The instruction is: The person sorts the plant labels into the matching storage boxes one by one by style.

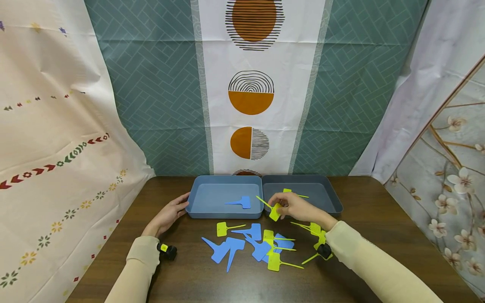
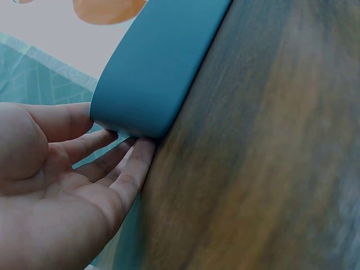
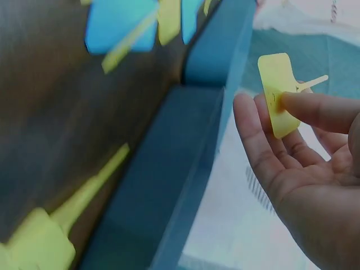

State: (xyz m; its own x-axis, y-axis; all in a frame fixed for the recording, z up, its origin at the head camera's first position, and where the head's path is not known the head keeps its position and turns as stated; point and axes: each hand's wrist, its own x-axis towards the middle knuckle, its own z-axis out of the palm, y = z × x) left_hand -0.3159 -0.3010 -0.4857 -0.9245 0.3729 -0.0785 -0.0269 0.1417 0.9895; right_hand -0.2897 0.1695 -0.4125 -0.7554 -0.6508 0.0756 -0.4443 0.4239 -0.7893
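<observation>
Now, right hand (image 1: 293, 205) pinches yellow tag (image 1: 275, 212)

Head view: yellow tag is near the grey tray (image 1: 322, 201)'s left end; left hand (image 1: 169, 212), fingers relaxed, touches the blue tray (image 1: 212, 194); loose tags (image 1: 273, 263) lie on the table (image 1: 189, 282)
Left wrist view: fingertips (image 2: 144, 149) rest against the blue tray's side
Right wrist view: thumb (image 3: 318, 111) and fingers hold yellow tag's plate

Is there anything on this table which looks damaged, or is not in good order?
Nothing looks visibly damaged. Only the group on the table seems untidy: blue tags and yellow tags lie mixed, some overlapping, at different angles. One blue tag lies in the blue tray, and a yellow tag shows in the dark tray.
</observation>
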